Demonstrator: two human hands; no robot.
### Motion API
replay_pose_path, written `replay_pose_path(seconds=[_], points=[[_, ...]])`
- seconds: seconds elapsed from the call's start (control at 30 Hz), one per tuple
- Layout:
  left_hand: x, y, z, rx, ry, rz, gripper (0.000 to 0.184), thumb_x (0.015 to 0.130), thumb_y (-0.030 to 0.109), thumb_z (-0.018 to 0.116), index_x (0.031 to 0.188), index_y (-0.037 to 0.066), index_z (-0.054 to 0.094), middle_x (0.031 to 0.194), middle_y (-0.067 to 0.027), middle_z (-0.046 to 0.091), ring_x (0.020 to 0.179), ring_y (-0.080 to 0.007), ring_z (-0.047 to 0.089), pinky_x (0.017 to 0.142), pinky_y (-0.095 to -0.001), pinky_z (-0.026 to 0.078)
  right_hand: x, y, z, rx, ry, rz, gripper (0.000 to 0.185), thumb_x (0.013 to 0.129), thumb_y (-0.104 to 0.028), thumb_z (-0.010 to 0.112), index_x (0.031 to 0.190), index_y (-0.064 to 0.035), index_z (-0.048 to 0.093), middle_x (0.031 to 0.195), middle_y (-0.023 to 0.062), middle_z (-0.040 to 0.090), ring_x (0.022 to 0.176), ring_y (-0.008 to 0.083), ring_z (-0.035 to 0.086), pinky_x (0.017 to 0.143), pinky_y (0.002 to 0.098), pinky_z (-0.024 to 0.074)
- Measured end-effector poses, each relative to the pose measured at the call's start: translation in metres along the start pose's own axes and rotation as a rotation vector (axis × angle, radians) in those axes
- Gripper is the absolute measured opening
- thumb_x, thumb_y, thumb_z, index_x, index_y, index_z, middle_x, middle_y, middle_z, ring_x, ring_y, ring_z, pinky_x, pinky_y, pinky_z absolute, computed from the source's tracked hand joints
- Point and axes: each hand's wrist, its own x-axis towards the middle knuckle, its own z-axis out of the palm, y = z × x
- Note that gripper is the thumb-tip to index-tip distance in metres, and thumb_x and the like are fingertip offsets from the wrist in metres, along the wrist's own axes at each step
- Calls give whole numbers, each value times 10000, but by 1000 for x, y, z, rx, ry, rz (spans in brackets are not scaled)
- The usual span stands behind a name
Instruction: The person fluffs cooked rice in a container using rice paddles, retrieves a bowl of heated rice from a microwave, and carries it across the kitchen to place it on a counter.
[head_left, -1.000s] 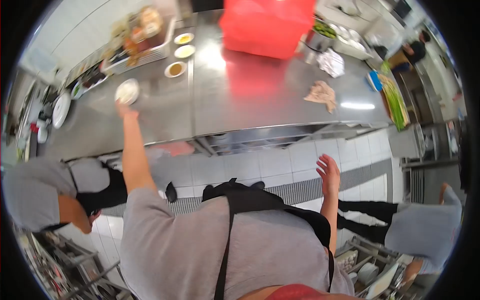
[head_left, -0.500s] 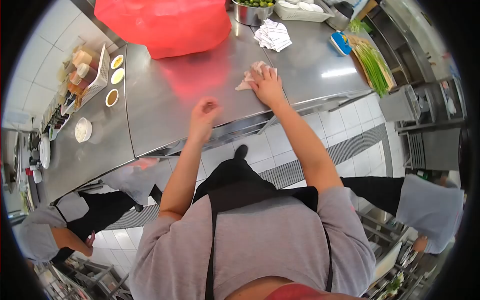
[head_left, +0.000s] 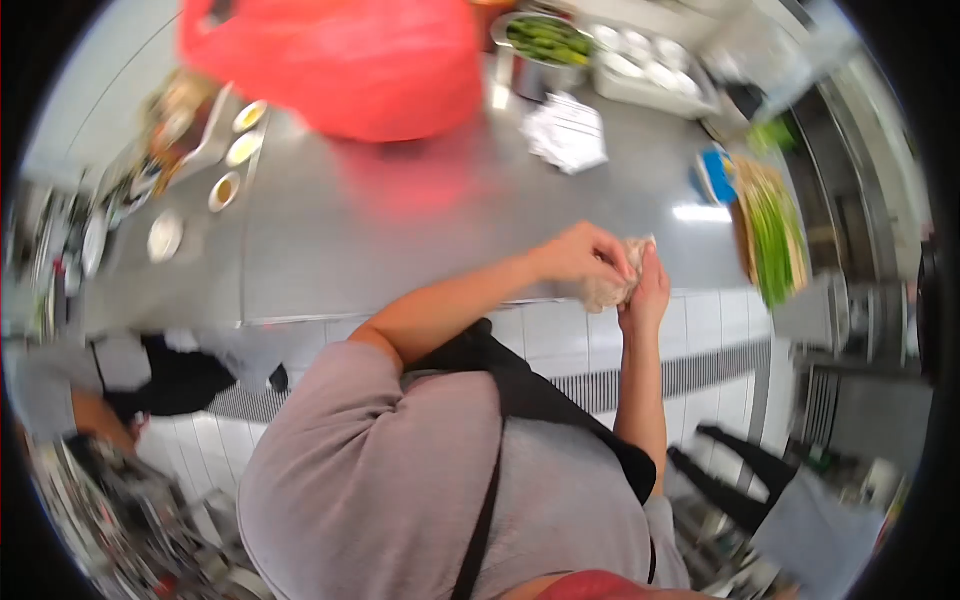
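Observation:
A crumpled beige cloth [head_left: 607, 292] is held between both my hands, just off the front edge of the steel counter [head_left: 330, 265]. My left hand [head_left: 583, 254] reaches across from the left, its fingers closed on the cloth. On the other side my right hand [head_left: 647, 290] grips the cloth, thumb upward. Beyond them on the counter lies a stack of white papers [head_left: 566, 133]. A large red bag [head_left: 350, 70] stands farther back to the left.
At left are a white bowl [head_left: 165, 237] and small sauce dishes [head_left: 224, 191]. A pot of green items [head_left: 545, 45] and a white basket [head_left: 655, 80] stand behind. Green stalks [head_left: 772, 235] lie at right. One person [head_left: 815, 535] is at right, another [head_left: 125, 365] at left.
My right hand has lifted the cloth off the counter and drawn it toward me. My left hand has moved right and closed on it. The view has shifted.

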Motion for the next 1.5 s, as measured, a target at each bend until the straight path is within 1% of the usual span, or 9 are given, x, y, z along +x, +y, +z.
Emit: replay_pose_path(seconds=[0.2,0.27,0.33,0.43,0.53,0.57,0.87,1.2,1.5], points=[[62,10,64,-962,-27,-312,272,886,165,398,1139,77,447,1098,-66,514,1031,-169,488,873,-345,412,24,-37,-72,178,160,-249,251,851,-236,484,963,-24,558,994,96,563,983,226,526,874,397,397],[85,1,89,-1029,35,-408,289,906,242,349,1125,80,447,1077,-66,517,1002,-181,501,850,-343,426,14,-38,-82,-1176,146,-700,205,761,-191,557,936,-90,587,1047,79,544,1134,306,401,967,559,196],[110,-22,119,-908,332,-388,337,907,327,328,1083,74,465,1008,-66,544,918,-202,548,792,-330,462,12,-34,-100,-1343,280,-831,205,677,-156,602,882,-137,602,1080,61,518,1196,351,301,956,629,63],[142,-30,166,-932,513,-444,300,916,295,294,1017,86,484,971,-38,542,899,-164,535,792,-319,454,6,-38,-150,-1310,237,-928,183,651,-125,640,831,-129,607,1083,48,512,1191,344,319,958,614,116],[170,-69,190,-1125,-168,-68,254,906,298,345,960,95,489,882,-30,547,832,-151,548,721,-283,470,-18,-64,-220,-1026,93,-889,176,635,-85,653,800,-130,612,1081,32,509,1183,331,335,947,615,153],[184,-58,215,-823,271,-256,240,892,297,403,939,82,499,845,-30,548,777,-135,550,657,-252,463,-28,-73,-248,-1051,106,-851,176,623,-60,657,780,-123,610,1066,24,517,1165,321,365,937,605,190],[297,-37,349,287,-72,13,234,864,194,466,989,-4,473,750,-86,566,674,-140,540,587,-292,414,-40,-145,-450,-186,163,-336,348,757,-95,559,1078,-58,428,1130,98,473,1053,216,460,892,341,358],[471,-68,429,203,-323,14,211,729,142,630,853,2,533,761,-106,573,658,-154,542,597,-268,418,86,-222,-611,-354,207,-590,189,658,97,533,703,-48,421,946,88,533,847,147,528,741,262,424],[661,-78,470,340,-252,180,243,694,129,621,900,41,528,841,-111,536,847,-265,519,730,-343,414,196,-337,-733,-347,-108,-21,170,745,-82,617,858,-19,508,812,18,551,725,75,522,641,196,408]])
